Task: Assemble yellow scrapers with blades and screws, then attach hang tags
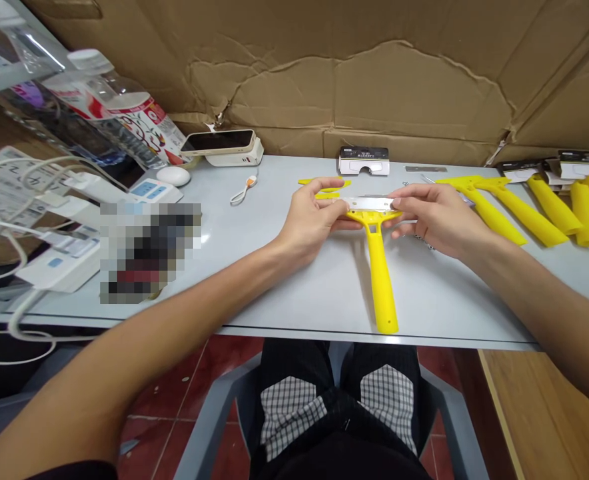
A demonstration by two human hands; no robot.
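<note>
A yellow scraper handle (382,280) is held over the grey table, its wide head away from me and its grip toward the front edge. Along its head lies a silver metal blade (371,204). My left hand (308,220) grips the left end of the head, thumb at the blade. At the right end, my right hand (437,217) pinches the blade and head between thumb and fingers. Flat yellow pieces (327,195) lie partly behind my left hand. Small metal parts (427,243) show beneath my right hand, too small to make out.
More yellow handles (499,217) lie at the right, near black-and-white packages. A small box (364,161) and loose blade (426,169) sit at the back. Phone (219,142), mouse (173,176), bottles (142,123) and power strips (59,260) occupy the left. Cardboard (284,87) stands behind.
</note>
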